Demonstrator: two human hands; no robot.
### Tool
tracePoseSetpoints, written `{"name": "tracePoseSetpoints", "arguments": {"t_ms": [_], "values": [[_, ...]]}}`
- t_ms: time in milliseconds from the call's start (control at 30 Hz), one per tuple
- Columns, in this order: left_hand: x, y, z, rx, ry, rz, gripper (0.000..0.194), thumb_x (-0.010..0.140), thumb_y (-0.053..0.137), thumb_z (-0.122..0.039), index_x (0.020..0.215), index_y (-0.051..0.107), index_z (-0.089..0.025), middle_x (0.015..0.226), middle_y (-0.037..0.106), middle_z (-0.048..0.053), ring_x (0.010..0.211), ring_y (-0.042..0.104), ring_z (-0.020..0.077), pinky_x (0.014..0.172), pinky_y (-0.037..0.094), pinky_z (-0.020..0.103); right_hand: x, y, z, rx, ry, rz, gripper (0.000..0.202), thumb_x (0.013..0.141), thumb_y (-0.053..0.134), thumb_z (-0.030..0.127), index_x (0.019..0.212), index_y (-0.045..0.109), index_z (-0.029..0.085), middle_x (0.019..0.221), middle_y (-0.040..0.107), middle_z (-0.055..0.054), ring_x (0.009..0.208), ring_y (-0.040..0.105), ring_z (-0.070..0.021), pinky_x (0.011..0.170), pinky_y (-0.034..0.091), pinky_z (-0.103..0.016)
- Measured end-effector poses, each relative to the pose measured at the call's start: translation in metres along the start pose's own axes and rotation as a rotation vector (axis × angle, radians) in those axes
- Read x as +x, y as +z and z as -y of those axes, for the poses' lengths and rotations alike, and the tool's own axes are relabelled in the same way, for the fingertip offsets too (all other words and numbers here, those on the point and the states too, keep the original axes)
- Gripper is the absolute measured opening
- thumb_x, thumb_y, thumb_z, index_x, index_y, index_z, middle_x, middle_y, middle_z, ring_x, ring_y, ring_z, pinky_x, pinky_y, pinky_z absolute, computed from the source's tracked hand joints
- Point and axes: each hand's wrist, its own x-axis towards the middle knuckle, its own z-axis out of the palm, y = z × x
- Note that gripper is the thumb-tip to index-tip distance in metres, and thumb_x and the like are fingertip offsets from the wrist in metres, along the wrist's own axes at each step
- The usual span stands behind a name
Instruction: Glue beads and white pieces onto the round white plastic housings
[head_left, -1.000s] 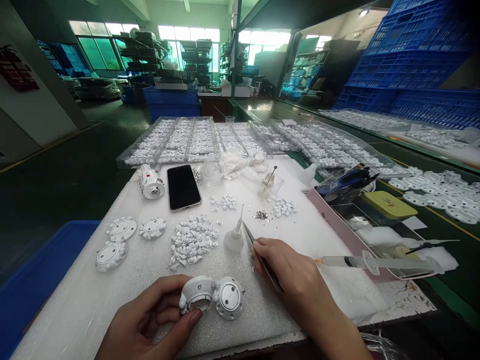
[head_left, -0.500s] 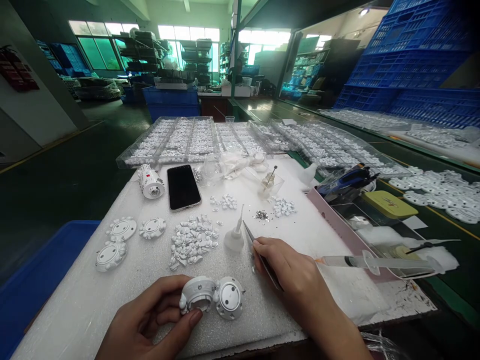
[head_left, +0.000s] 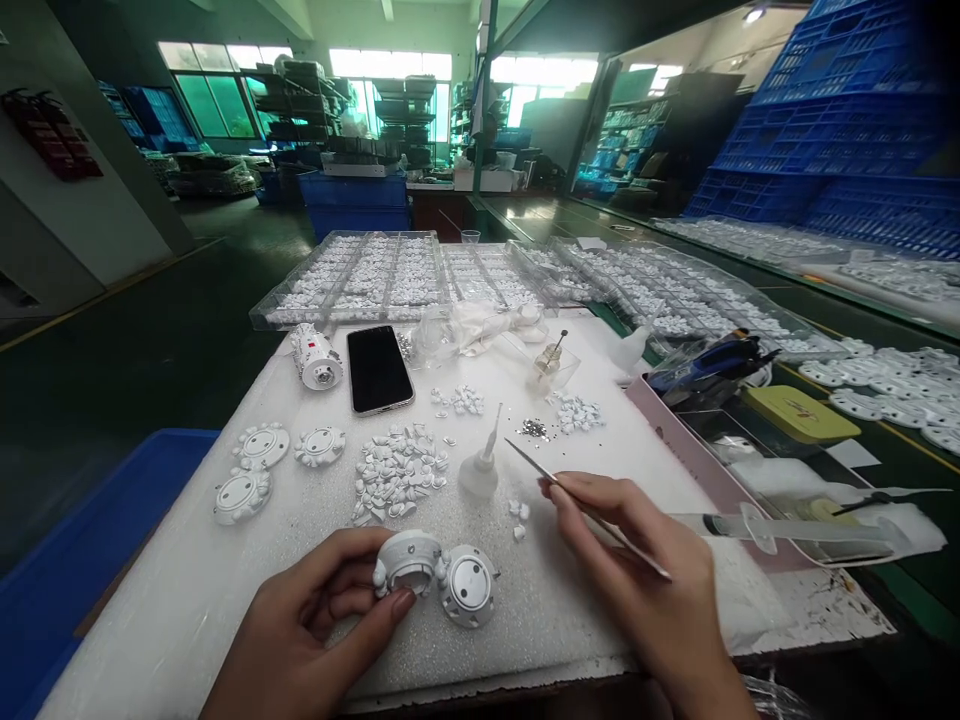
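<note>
White foam sheeting [head_left: 225, 590], finely pebbled and slightly glittery, covers the worktable in a dim factory hall with green-tinted windows and stacked blue lattice crates [head_left: 847, 130] at the right. The left hand [head_left: 315, 630] closes thumb and fingers around a white moulded ring housing [head_left: 407, 562], a matte plastic shell with small rounded lugs on its rim, held just above the foam at the near edge. Touching its right side is a round white cap [head_left: 468, 585] with a flat smooth face and scalloped edge. The right hand [head_left: 645, 580] pinches slim metal tweezers [head_left: 570, 498] between thumb and fingertips, the thin shiny shaft slanting up and left, its tip in the air near a small conical glue bottle [head_left: 480, 470] of translucent plastic. Whether the tip carries anything cannot be told. Two tiny white bits [head_left: 517, 515] lie on the foam between bottle and hand. A heap of small white petal-shaped parts [head_left: 397, 472] sits left of the bottle, and three flat flower-rimmed discs [head_left: 259, 465] lie further left. A glossy black phone [head_left: 379, 368] rests beyond, with clear blister trays [head_left: 360, 275] of white parts behind. A clear plastic syringe [head_left: 795, 525] lies at the right.
</note>
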Motion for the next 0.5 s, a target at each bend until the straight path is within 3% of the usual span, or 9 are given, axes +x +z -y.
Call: {"name": "tracePoseSetpoints", "arguments": {"t_ms": [100, 167, 333, 500], "values": [[0.001, 0.0, -0.003, -0.018, 0.012, 0.028, 0.035, 0.07, 0.08, -0.045, 0.094, 0.075, -0.021, 0.089, 0.075, 0.002, 0.072, 0.069, 0.0159, 0.069, 0.058, 0.02, -0.007, -0.006, 0.01, 0.256, 0.354, -0.141, 0.006, 0.087, 0.073, 0.029, 0.09, 0.07, 0.025, 0.086, 0.075, 0.0, 0.079, 0.075, -0.0145, 0.078, 0.061, -0.019], [0.001, 0.001, -0.004, -0.028, 0.019, 0.037, 0.032, 0.072, 0.079, -0.043, 0.095, 0.074, -0.021, 0.088, 0.074, 0.001, 0.073, 0.069, 0.0158, 0.07, 0.058, 0.021, -0.01, -0.008, 0.014, 0.405, 0.431, -0.161, 0.007, 0.085, 0.075, 0.03, 0.086, 0.07, 0.025, 0.077, 0.074, 0.0, 0.071, 0.074, -0.015, 0.071, 0.062, -0.02], [0.003, -0.001, -0.003, 0.037, 0.02, 0.102, 0.032, 0.079, 0.074, -0.04, 0.105, 0.071, -0.021, 0.095, 0.074, 0.003, 0.084, 0.071, 0.0188, 0.078, 0.057, 0.026, -0.014, 0.001, 0.01, 0.745, 0.448, 0.047, 0.006, 0.085, 0.074, 0.028, 0.08, 0.073, 0.025, 0.067, 0.073, -0.001, 0.06, 0.071, -0.0148, 0.058, 0.06, -0.021], [0.004, -0.004, -0.008, 0.045, 0.047, 0.164, 0.032, 0.084, 0.071, -0.038, 0.11, 0.069, -0.02, 0.097, 0.073, 0.004, 0.091, 0.07, 0.0197, 0.082, 0.056, 0.026, -0.013, 0.015, 0.015, 0.801, 0.616, 0.209, 0.017, 0.081, 0.078, 0.035, 0.074, 0.072, 0.02, 0.068, 0.072, -0.003, 0.066, 0.071, -0.0162, 0.064, 0.059, -0.022]]}}
